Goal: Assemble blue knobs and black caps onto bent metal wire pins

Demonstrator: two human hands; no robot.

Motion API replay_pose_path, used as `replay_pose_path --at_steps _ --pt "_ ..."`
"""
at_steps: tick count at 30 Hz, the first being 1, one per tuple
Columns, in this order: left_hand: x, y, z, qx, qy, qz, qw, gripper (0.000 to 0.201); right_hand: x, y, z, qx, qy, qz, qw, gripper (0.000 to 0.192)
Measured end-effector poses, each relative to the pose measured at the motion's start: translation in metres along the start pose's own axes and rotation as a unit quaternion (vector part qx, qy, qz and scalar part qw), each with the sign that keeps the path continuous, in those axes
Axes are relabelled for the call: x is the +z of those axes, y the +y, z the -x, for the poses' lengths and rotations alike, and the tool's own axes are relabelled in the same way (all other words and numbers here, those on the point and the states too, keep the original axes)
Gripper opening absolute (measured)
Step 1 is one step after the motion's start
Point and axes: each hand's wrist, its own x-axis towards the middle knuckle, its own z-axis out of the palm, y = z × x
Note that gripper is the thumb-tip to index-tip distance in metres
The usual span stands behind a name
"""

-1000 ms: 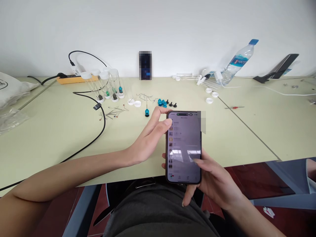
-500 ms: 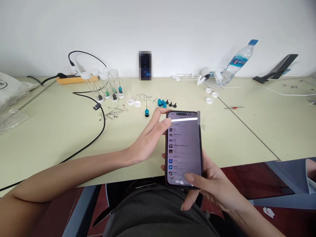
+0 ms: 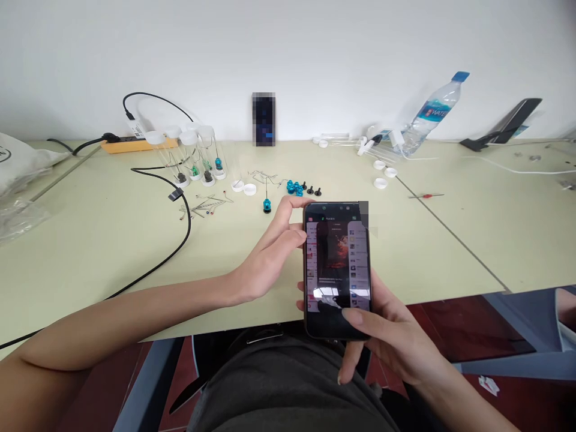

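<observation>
Gripping a smartphone [image 3: 337,270] from below, the right hand [image 3: 396,342] wraps its fingers around the back and lays its thumb on the lower part of the lit screen. The left hand [image 3: 270,252] is half curled at the phone's upper left edge, thumb and forefinger touching the frame. The phone is held upright above the near edge of the table [image 3: 90,252], over the person's lap.

Farther back on the left, four clear vials [image 3: 198,153] with white caps stand close together; each holds a thin wire ending in a small bead, green, teal or dark. Two loose white caps [image 3: 244,187] lie just beside them. A clear water bottle [image 3: 432,114] with a blue cap leans against the wall on the right, with more white caps [image 3: 384,173] near it.

Between the vials and the phone lie a scatter of pins [image 3: 204,207], a tangle of wire [image 3: 265,177], one upright pin on a blue base [image 3: 267,204], and a cluster of blue and black beads [image 3: 301,189], partly behind the left forefinger. A black cable [image 3: 180,240] curves across the table from an orange power strip [image 3: 135,144]. A dark blurred object [image 3: 263,119] stands against the wall, and a red-handled tool [image 3: 427,195] lies to the right.
</observation>
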Motion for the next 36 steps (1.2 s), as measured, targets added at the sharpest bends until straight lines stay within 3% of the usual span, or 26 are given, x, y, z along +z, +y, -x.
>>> replay_pose_path --at_steps 14,21,27,36 --pt "0.001 0.004 0.003 -0.01 -0.007 0.003 1.0 0.027 0.006 -0.003 0.0 0.017 0.041 0.011 0.999 0.088" --pt "0.001 0.002 0.001 -0.011 -0.008 0.006 1.0 0.031 -0.001 -0.001 0.003 0.001 -0.012 -0.046 0.999 0.077" --pt "0.0 0.0 0.0 -0.012 0.002 -0.001 1.0 0.034 -0.002 0.001 0.003 -0.013 -0.025 -0.017 0.999 0.091" --pt "-0.002 0.005 0.001 0.038 0.025 -0.006 0.999 0.01 -0.005 0.006 0.003 -0.029 -0.038 0.0 0.999 0.094"
